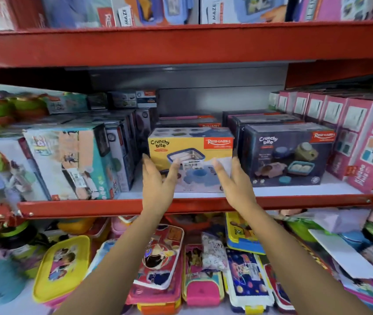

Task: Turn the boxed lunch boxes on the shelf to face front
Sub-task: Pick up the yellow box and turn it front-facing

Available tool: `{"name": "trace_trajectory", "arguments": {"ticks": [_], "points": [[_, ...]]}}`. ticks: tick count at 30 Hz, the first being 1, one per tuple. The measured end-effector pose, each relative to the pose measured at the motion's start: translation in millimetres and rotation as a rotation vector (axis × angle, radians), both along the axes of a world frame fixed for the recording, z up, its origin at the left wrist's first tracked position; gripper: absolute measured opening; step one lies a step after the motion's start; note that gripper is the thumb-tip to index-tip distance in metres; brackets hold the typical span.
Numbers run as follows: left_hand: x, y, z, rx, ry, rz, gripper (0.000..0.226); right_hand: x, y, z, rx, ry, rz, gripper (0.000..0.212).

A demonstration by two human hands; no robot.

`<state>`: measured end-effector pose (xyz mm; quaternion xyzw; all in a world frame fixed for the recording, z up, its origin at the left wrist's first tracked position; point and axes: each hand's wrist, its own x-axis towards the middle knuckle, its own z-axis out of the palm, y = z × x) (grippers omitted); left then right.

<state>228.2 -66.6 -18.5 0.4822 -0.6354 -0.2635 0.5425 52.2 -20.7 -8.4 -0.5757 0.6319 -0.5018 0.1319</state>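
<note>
A yellow "Crunchy bite" lunch box carton [191, 147] stands on the middle shelf [294, 201], its printed front towards me. My left hand [158, 180] is at its lower left with fingers spread, thumb at the box's left edge. My right hand [232, 180] is at its lower right, fingers spread over the front face. Both hands touch or hover at the box without closing around it. A dark blue "Crunchy bite" carton [287, 155] stands just right, front facing. Left of the yellow box are dark cartons [124, 146] turned side-on.
Pink cartons [363, 142] fill the shelf's right end; teal and white cartons [67, 162] sit at the left. The red shelf above [181, 44] carries more boxes. Below, loose colourful lunch boxes and pencil cases [158, 258] crowd the lower shelf.
</note>
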Motion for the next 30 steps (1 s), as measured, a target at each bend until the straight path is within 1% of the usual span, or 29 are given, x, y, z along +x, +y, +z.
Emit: {"name": "trace_trajectory", "arguments": {"ticks": [2, 4, 5, 6, 8, 9, 12, 13, 14, 16, 17, 18, 20, 23, 25, 26, 28, 29, 30], "points": [[4.9, -4.6, 3.6, 0.049, 0.076, -0.036, 0.093, -1.2, 0.5, 11.5, 0.061, -0.154, 0.016, 0.081], [8.0, -4.2, 4.9, 0.059, 0.098, -0.053, 0.069, -2.0, -0.9, 26.1, 0.125, -0.310, -0.008, 0.078], [10.0, -4.1, 5.5, 0.058, 0.110, -0.060, 0.055, -2.4, -3.3, 32.1, 0.155, -0.394, -0.020, 0.080], [11.4, -1.6, 7.3, 0.052, 0.119, -0.073, 0.046, -2.4, -3.2, 38.6, 0.182, -0.465, -0.019, 0.083], [15.8, 2.5, 9.8, 0.050, 0.131, -0.124, 0.036, -2.3, -5.3, 45.6, 0.202, -0.541, -0.007, 0.080], [17.7, 3.3, 10.2, 0.045, 0.138, -0.144, 0.036, -1.5, -5.4, 47.3, 0.208, -0.554, -0.006, 0.079], [22.0, 9.6, 14.1, 0.024, 0.160, -0.188, 0.046, -2.9, -5.8, 49.2, 0.195, -0.611, -0.018, 0.093], [22.8, 12.3, 15.8, 0.008, 0.170, -0.205, 0.044, -3.9, -4.9, 51.1, 0.183, -0.635, -0.021, 0.091], [23.7, 14.8, 17.8, -0.009, 0.175, -0.215, 0.039, -5.5, -3.1, 53.6, 0.173, -0.658, -0.015, 0.084], [25.2, 19.1, 24.5, -0.035, 0.180, -0.227, 0.032, -8.6, 0.3, 58.4, 0.151, -0.716, 0.027, 0.061], [25.8, 21.1, 28.3, -0.046, 0.189, -0.232, 0.032, -10.3, 0.9, 60.0, 0.138, -0.740, 0.053, 0.054], [25.6, 24.4, 33.0, -0.060, 0.210, -0.233, 0.033, -11.7, 2.6, 61.9, 0.125, -0.745, 0.067, 0.055], [25.1, 28.4, 39.5, -0.079, 0.255, -0.229, 0.043, -11.9, 5.9, 65.7, 0.097, -0.738, 0.067, 0.061], [24.0, 28.8, 46.7, -0.051, 0.336, -0.194, 0.069, -13.7, 10.2, 69.1, 0.054, -0.741, 0.110, 0.038], [23.6, 30.4, 52.9, -0.021, 0.363, -0.171, 0.083, -17.6, 12.4, 67.3, 0.033, -0.726, 0.139, 0.031], [24.3, 29.5, 55.0, -0.002, 0.367, -0.170, 0.085, -19.0, 14.1, 66.1, 0.011, -0.724, 0.159, 0.026], [25.0, 30.2, 59.4, 0.033, 0.375, -0.184, 0.078, -21.9, 18.0, 63.4, -0.043, -0.709, 0.219, 0.013], [25.4, 30.5, 60.3, 0.051, 0.379, -0.192, 0.077, -23.9, 19.3, 62.2, -0.067, -0.687, 0.244, 0.012], [25.6, 30.2, 60.7, 0.067, 0.376, -0.192, 0.078, -25.8, 20.8, 61.6, -0.085, -0.659, 0.263, 0.016]]}}
